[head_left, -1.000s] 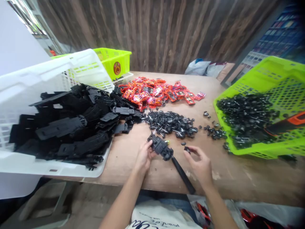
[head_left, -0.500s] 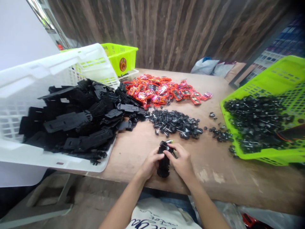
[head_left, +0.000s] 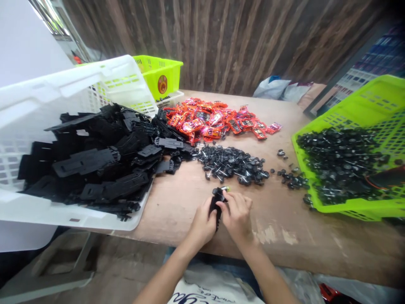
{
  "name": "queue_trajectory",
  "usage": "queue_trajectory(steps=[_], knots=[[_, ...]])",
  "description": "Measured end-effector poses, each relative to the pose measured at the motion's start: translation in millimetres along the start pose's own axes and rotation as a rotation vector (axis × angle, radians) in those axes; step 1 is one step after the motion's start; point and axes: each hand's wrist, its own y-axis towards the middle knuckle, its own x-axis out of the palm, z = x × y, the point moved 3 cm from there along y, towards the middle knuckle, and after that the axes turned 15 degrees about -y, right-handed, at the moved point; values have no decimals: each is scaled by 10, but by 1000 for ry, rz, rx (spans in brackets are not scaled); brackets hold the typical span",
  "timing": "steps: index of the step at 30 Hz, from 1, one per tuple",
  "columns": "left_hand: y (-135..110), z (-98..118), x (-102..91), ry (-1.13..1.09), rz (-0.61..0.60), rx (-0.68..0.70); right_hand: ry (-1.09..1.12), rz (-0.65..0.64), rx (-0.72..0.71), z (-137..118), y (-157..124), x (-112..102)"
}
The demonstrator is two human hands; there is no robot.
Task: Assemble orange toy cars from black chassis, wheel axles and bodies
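My left hand and my right hand are closed together round one black plastic toy-car base near the table's front edge. The left hand grips its lower part; the right hand's fingertips press on its top end. A small yellow-green bit shows just beyond the piece. A loose heap of black wheels on metal axles lies on the table just beyond my hands. More black plastic bases spill out of a tipped white crate on the left.
A green basket full of wheel axles stands at the right. Orange-red packets lie heaped at the table's middle back. A second green basket sits behind the white crate. Bags lean against the wooden wall.
One second ago my hands were apart, the right pinching a small wheel part. They came together on the black base, which now stands more upright and closer between my palms.
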Motion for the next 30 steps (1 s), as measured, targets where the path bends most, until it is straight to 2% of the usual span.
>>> queue_trajectory(steps=[3,5,7,9,10,12,15,18,20,22,25,30], knots=[[-6,100,39,48,-37,23,79,59,86,23,15,-31],[12,182,38,71,-80,31,252,58,179,72,35,-42],[30,264,14,88,-136,30,507,-56,286,109,45,-18],[34,329,-23,119,-200,23,738,-234,380,102,33,19],[30,351,-44,134,-224,15,810,-300,423,92,22,29],[23,365,-88,140,-229,-15,856,-351,461,90,13,21],[40,300,-147,3,-166,-169,772,-397,349,216,78,8],[106,188,-222,-221,11,-310,437,-322,298,622,229,29],[158,122,-275,-341,148,-325,150,-250,335,931,339,67],[195,63,-303,-441,243,-321,14,-261,338,1129,440,131],[209,-19,-291,-545,338,-329,43,-283,317,1194,570,197],[204,-138,-212,-636,413,-299,223,-307,392,1100,638,225]])
